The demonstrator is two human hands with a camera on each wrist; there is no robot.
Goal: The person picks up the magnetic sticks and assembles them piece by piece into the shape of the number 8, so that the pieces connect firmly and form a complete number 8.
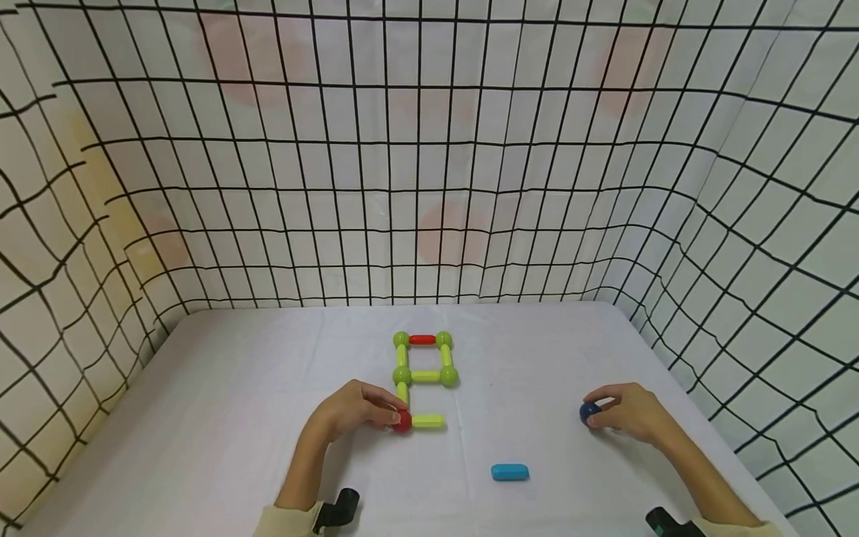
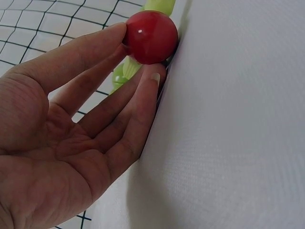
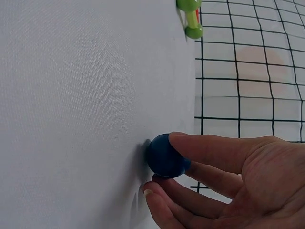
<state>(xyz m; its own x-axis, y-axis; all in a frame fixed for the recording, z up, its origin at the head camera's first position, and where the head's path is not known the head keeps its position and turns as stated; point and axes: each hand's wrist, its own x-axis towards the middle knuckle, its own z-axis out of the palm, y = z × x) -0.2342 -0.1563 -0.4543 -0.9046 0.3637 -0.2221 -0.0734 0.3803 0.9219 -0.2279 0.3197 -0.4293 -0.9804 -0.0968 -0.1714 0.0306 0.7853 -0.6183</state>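
My left hand [image 1: 365, 406] pinches a red ball [image 1: 403, 422] at the near corner of a frame of sticks and balls lying on the table. From that ball a lime stick [image 1: 428, 421] points right, and another lime stick [image 1: 403, 393] runs back to a green ball [image 1: 401, 375]. Beyond it, green balls, lime sticks and one red stick [image 1: 423, 340] form a closed square. On the right, my right hand [image 1: 629, 412] grips a dark blue ball [image 3: 167, 156] between thumb and fingers, close over the white cloth.
A loose blue stick [image 1: 510, 472] lies near the front, between the hands. Black wire mesh [image 1: 416, 164] rises at the back and both sides of the white-covered table [image 1: 221, 388].
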